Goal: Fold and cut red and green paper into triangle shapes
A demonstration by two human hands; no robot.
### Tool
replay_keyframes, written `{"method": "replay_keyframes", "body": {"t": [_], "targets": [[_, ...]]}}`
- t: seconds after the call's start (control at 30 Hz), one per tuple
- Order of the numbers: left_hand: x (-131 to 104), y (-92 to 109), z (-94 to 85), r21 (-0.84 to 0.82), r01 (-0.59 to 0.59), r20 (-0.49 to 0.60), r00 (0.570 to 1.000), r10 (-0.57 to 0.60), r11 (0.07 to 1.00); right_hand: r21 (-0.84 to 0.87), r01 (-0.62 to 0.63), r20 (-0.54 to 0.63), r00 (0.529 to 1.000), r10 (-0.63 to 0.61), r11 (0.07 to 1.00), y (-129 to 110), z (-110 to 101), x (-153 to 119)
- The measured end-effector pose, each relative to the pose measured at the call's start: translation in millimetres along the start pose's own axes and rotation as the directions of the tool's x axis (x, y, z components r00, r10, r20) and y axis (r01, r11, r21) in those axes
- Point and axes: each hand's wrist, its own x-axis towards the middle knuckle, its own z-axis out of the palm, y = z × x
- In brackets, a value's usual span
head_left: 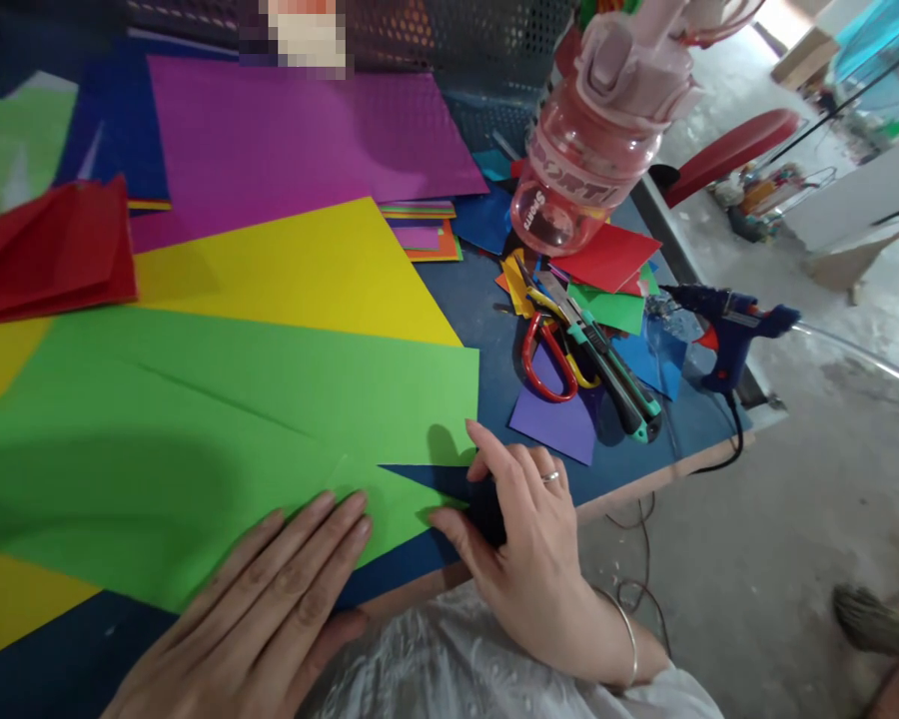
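Observation:
A large green paper sheet lies over a yellow sheet at the table's near edge. My left hand rests flat on the green sheet, fingers stretched out side by side. To its right, my right hand touches the sheet's right end, with thumb and index finger spread apart. Between that thumb and index finger the green sheet shows a pointed lower flap and a dark blue gap. A ring and a thin bracelet are on my right hand and wrist.
Folded red paper lies at the left, purple paper behind. Right of them are a pink bottle, red-handled scissors, a cutter knife, paper scraps and a blue glue gun near the table edge.

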Motion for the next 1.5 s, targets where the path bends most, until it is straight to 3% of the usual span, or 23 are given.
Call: {"method": "replay_keyframes", "body": {"t": [0.1, 0.37, 0.97, 1.13, 1.33, 1.5], "targets": [[3, -1, -2.9, 0.033, -0.087, 0.034, 0.996, 0.085, 0.996, -0.014, -0.009, -0.008, 1.000, 0.009, 1.000, 0, 2, -1], [4, 2, -5.2, 0.073, -0.064, 0.040, 0.997, 0.061, 0.995, 0.126, 0.058, 0.012, 0.998, -0.060, 0.990, 5, -4, -4], [3, 0, 0.0, 0.032, -0.054, 0.004, 0.999, 0.054, 0.998, 0.093, 0.019, -0.028, 0.999, -0.017, 0.995, 3, 2, -2], [4, 1, -0.9, 0.047, -0.062, 0.002, 0.998, 0.062, 0.997, 0.066, -0.006, 0.011, 1.000, 0.005, 0.998, -1, 0, 1], [7, 17, 0.0, -0.009, 0.102, -0.015, 0.995, -0.102, 0.995, 0.054, -0.021, 0.039, 0.999, 0.019, 0.998, -4, -1, 2], [10, 21, 2.1, -0.017, 0.095, -0.026, 0.995, -0.095, 0.995, 0.055, -0.016, 0.026, 1.000, 0.015, 0.998, -4, -2, 3]]}}
